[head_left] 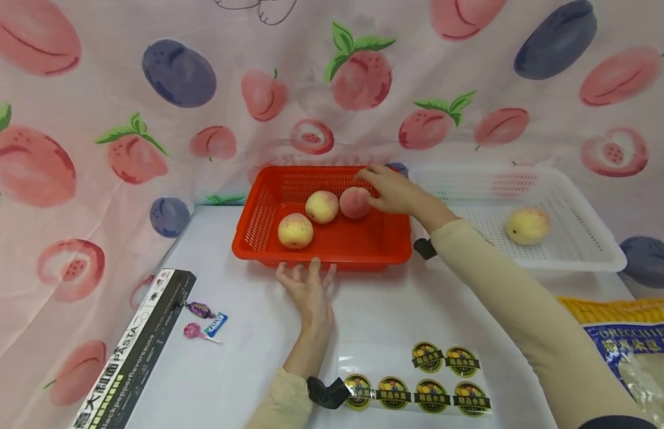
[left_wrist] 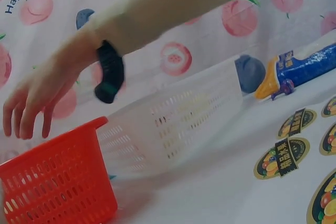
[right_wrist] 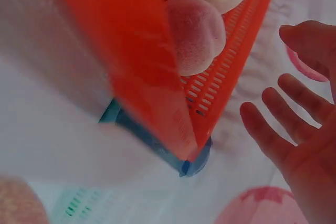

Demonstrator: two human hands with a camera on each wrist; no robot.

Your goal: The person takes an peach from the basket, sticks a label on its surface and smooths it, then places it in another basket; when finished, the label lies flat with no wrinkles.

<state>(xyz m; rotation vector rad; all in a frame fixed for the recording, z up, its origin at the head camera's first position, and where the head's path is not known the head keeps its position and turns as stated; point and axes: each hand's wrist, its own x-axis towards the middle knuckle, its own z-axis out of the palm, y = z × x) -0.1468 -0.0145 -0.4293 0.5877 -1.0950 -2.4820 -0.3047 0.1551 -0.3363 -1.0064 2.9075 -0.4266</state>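
A red plastic basket (head_left: pixel 332 253) holds three peaches: two pale yellow ones, a back peach (head_left: pixel 322 207) and a front-left peach (head_left: pixel 295 231), plus a pinkish-red peach (head_left: pixel 355 202) to their right. Over the basket's right side is my right hand (head_left: pixel 391 189), its fingers spread beside the pinkish peach. In the right wrist view that hand (right_wrist: pixel 299 114) holds nothing and shows a gap to the peach (right_wrist: pixel 195 35). At the basket's front wall is my left hand (head_left: pixel 309 295), palm up, fingers extended with the tips right at the rim.
To the right stands a white basket (head_left: pixel 589 262) with one yellow-pink peach (head_left: pixel 528 226). A sheet of round stickers (head_left: pixel 431 394) lies in front. On the left are a long pasta box (head_left: pixel 144 345), a lollipop (head_left: pixel 193 330) and wrapped candies (head_left: pixel 200 310). A pasta bag (head_left: pixel 627 339) lies far right.
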